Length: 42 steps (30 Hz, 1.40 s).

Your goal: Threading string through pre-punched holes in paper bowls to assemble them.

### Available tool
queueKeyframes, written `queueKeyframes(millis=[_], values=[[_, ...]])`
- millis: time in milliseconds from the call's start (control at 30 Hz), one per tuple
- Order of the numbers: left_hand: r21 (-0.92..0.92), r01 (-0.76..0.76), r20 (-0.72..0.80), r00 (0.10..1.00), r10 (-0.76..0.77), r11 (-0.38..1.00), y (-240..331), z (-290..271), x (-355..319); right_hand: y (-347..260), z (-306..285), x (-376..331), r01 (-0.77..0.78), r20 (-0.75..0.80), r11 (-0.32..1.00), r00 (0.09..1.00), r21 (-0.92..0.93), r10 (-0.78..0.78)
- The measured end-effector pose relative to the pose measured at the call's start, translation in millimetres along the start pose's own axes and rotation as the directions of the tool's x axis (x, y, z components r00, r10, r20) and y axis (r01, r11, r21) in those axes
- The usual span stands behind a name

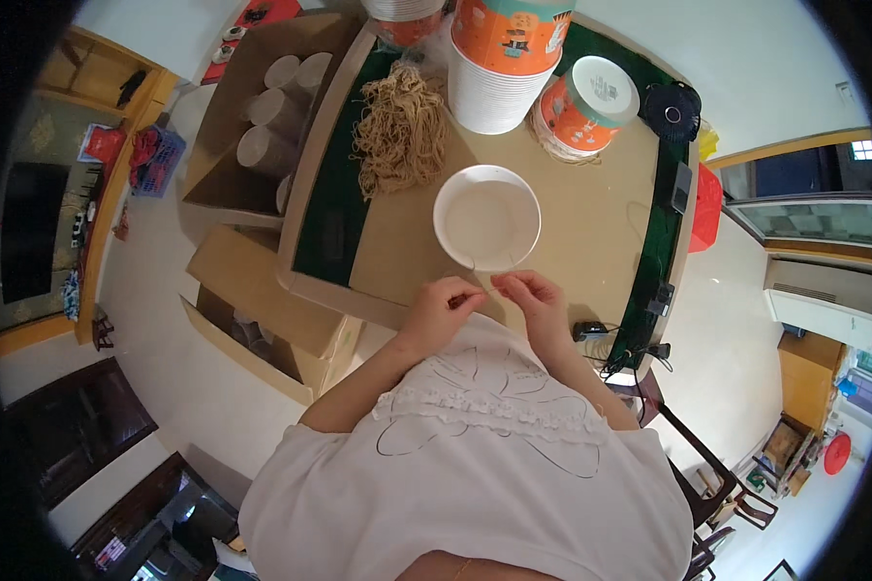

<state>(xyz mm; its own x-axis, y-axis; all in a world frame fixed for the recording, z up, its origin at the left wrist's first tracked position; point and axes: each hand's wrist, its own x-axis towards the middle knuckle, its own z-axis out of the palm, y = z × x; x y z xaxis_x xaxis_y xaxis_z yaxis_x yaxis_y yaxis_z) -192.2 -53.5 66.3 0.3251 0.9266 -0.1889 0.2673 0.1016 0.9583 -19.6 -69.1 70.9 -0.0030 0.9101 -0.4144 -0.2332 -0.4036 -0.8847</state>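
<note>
- Head view: white tub [487, 217] stands mouth-up on a cardboard sheet [591, 232], at 12 o'clock from the hands.
- Left hand [444, 312] at its 7 o'clock, right hand [535, 304] at 5: fingertips pinched; whatever they grip is too fine to tell.
- Progress seems partial: loose cord bundle [400, 132] lies at 10 o'clock, nested tubs [499, 92] at 12.

Left hand [446, 306], right hand [536, 298] near white tub [486, 219]; tan strings [400, 133] beyond

Bucket stack [501, 89], top beyond view.
</note>
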Motion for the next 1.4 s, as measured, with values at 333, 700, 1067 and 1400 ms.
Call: queueKeyframes(millis=[333, 700, 1067, 1400], values=[[-0.003, -0.055, 0.186, 0.981, 0.055, 0.998, -34, 12, -5, -8, -25, -8, -0.089, 0.011, 0.890, 0.995, 0.447, 0.094], [0.606, -0.475, 0.292, 0.879, 0.376, 0.638, -41, -7, 72, -155, -134, -98, 0.513, -0.383, 0.763, 0.662, -0.394, -0.644], [-0.101, 0.033, 0.222, 0.975, -0.010, 0.994, 18, -4, 85, -24, -50, 25, 0.308, 0.076, 0.928, 0.951, -0.210, -0.299], [0.276, -0.180, 0.030, 0.983, 0.179, 0.944, 18, 2, 73, -4, -16, 22, 0.223, -0.047, 0.971, 0.973, -0.086, -0.227]])
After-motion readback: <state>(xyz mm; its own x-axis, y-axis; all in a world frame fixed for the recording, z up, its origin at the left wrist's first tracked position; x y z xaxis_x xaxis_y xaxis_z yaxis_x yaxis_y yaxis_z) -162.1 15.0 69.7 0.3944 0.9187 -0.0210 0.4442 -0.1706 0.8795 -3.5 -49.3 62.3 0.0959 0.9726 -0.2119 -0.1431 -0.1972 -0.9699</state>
